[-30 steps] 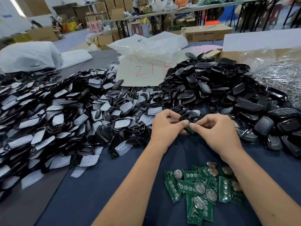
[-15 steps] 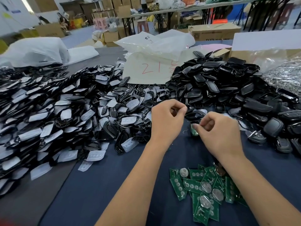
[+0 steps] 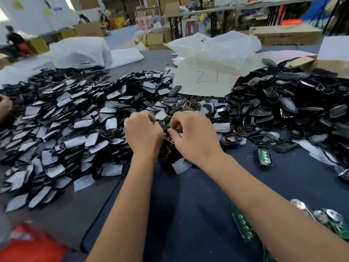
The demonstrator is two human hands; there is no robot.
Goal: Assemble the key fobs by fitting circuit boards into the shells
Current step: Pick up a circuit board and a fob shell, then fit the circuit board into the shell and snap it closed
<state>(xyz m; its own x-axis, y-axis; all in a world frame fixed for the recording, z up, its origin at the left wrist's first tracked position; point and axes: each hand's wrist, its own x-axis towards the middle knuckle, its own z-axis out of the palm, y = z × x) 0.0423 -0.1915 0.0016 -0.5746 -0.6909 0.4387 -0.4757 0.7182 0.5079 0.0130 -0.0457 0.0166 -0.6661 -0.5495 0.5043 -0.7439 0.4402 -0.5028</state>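
Observation:
A large heap of black shells with white pads (image 3: 75,120) covers the left of the table. My left hand (image 3: 143,133) and my right hand (image 3: 192,137) meet at its near edge, fingers curled round one black shell (image 3: 165,126) held between them. Most of that shell is hidden by my fingers. A shell with a green circuit board in it (image 3: 264,157) lies alone on the blue mat (image 3: 188,205), to the right of my right hand. Loose green circuit boards (image 3: 243,227) with coin cells (image 3: 321,216) lie at the lower right, partly under my right forearm.
A second heap of plain black shells (image 3: 283,106) fills the right side. White plastic bags (image 3: 217,48) and a sheet with red writing (image 3: 204,78) lie behind the heaps. Another person's hand (image 3: 4,106) shows at the far left edge. A red object (image 3: 28,242) sits at the bottom left.
The shell with the green board has left my hands and lies on the mat. Both hands have moved left to the padded-shell heap and taken hold of a shell. The view has swung left.

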